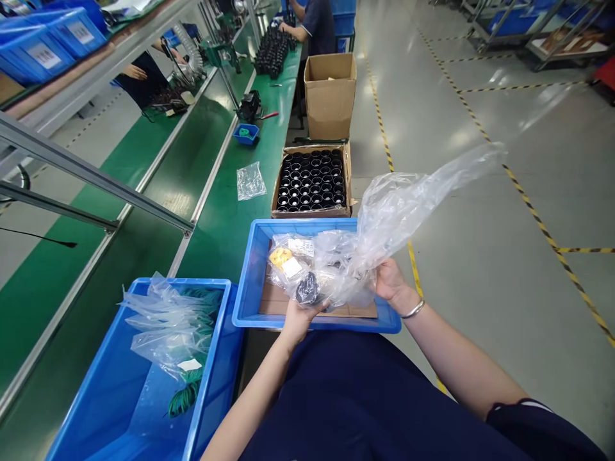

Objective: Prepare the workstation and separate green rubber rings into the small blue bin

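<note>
A large clear plastic bag [394, 211] is held over a shallow blue tray [243, 301] in front of me. Its loose end trails up and to the right. My right hand [390, 282] grips the bag's side, with fingers partly hidden by the plastic. Under the near left side of the bagged bundle, my left hand [298, 317] is closed around the plastic. Through the clear film show a yellow part [280, 257], a dark round part [307, 289] and white labels [291, 267]. Brown cardboard [273, 301] lines the tray's bottom.
A deep blue bin [144, 390] at left holds clear bags [166, 326] and green wire coils [185, 398]. Beyond the tray stands a carton of black cups [312, 182], then a taller cardboard box [330, 96]. A flat plastic bag [250, 181] lies on the green bench [221, 224]. Co-workers sit farther along.
</note>
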### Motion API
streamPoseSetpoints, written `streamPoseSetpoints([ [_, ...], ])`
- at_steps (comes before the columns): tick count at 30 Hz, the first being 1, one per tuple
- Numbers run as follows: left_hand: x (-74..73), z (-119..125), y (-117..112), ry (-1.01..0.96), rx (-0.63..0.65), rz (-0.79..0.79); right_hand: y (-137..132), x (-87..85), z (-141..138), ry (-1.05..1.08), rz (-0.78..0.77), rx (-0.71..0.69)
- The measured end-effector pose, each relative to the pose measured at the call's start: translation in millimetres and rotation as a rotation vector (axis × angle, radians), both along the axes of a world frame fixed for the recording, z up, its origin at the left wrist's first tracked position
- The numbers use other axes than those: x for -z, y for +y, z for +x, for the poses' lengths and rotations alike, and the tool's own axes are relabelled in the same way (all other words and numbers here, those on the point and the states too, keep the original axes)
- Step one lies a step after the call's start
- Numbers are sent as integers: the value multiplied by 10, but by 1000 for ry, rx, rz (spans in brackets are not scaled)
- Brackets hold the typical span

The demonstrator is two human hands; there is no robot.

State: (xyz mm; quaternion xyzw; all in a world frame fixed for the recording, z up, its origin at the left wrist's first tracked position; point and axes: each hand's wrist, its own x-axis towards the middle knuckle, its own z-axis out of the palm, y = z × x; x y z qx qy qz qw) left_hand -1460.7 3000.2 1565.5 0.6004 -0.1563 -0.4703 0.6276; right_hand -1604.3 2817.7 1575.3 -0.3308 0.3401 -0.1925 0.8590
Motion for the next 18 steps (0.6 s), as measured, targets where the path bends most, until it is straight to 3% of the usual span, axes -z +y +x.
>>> streamPoseSetpoints([
  [5,31,-2,35,15,1,-14,15,-78,-46,2,86,107],
  [10,70,19,27,176,10,53,-26,-115,-82,15,217,58],
  [13,59,22,-7,253,7,132,-79,-140,-68,21,196,42],
  [18,26,37,-86,286,-1,188,-150,-186,6,69,172,145],
])
